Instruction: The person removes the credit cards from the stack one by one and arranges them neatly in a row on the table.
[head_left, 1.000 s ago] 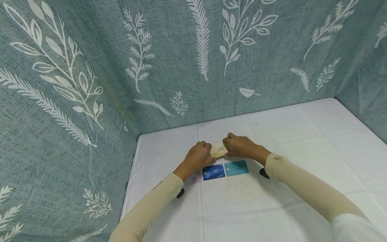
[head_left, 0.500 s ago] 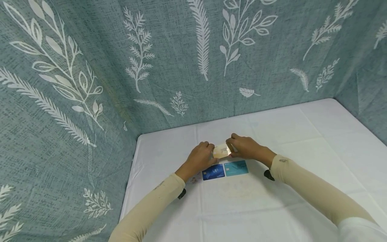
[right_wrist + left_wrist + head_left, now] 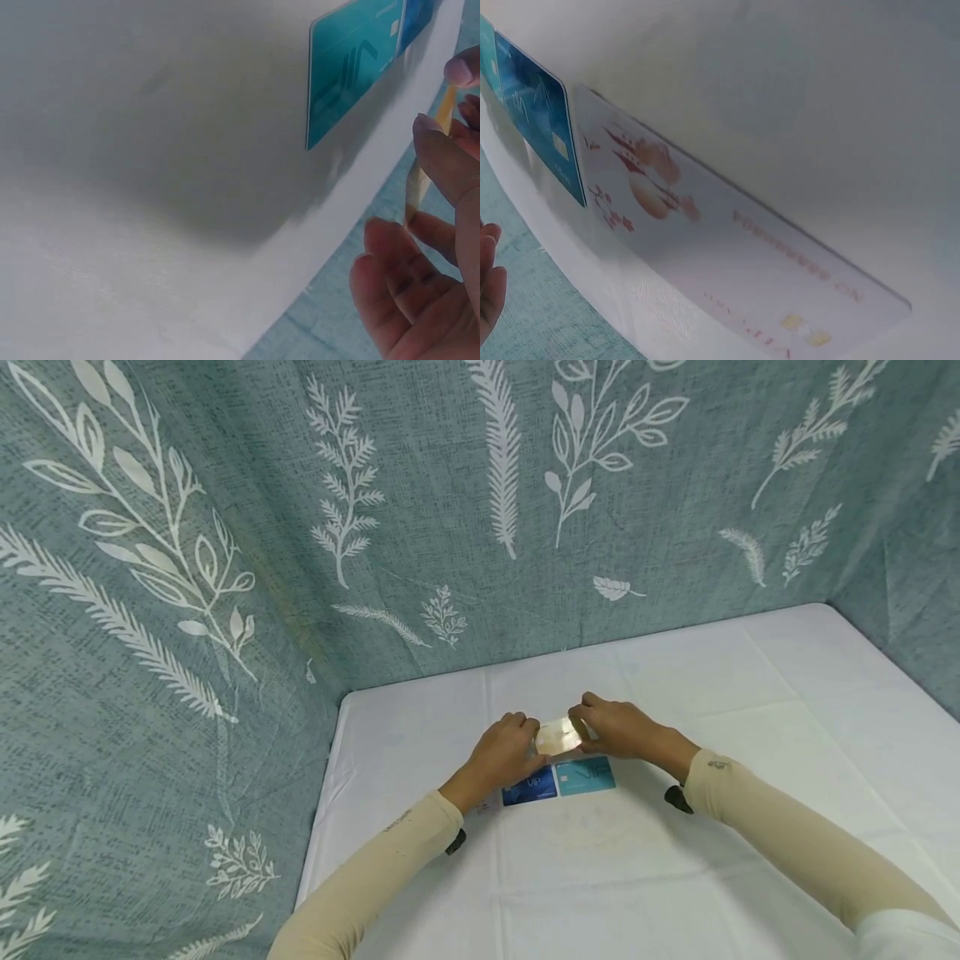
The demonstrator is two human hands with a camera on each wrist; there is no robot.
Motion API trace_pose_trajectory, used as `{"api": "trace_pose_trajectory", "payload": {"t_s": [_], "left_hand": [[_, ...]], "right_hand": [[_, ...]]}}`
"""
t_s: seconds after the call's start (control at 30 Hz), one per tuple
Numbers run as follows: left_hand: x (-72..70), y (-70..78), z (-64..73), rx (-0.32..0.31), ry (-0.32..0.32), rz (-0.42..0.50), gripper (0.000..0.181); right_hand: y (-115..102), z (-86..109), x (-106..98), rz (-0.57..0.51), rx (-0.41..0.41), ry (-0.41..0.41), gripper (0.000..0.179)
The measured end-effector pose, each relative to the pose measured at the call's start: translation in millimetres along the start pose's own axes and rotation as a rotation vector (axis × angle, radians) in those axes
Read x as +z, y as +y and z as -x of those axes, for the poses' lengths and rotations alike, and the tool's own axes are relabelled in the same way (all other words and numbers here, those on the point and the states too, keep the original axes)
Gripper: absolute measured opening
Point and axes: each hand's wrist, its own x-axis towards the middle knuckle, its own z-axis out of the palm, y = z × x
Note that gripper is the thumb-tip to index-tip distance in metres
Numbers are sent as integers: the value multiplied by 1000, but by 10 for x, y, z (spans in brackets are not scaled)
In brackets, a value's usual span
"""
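Between my two hands a gold card is held above the table, its face catching the light. My left hand pinches its left edge, while my right hand pinches the right edge between thumb and fingers. In the right wrist view the gold card shows nearly edge-on. Just below the hands, a blue VIP card and a teal VIP card lie side by side. A white VIP card with red flower print lies left of the blue one, largely hidden under my left wrist in the head view.
The cards lie on a white cloth-covered table. Teal curtains with white leaf prints hang along its back and left edges. A dark piece of the wrist gear sits under my right forearm.
Both hands have shifted to the right together with the gold card, which has tilted and now shines brighter. The left hand now covers part of the blue card; the cards on the table stay put.
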Motion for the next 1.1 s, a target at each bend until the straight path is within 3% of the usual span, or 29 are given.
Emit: {"api": "trace_pose_trajectory", "payload": {"t_s": [0.5, 1.1], "left_hand": [[39, 126, -48, 36, 0, 0, 48], [45, 299, -63, 72, 6, -20, 48]], "right_hand": [[70, 180, -4, -19, -39, 39, 54], [116, 387, -31, -19, -24, 59, 53]]}}
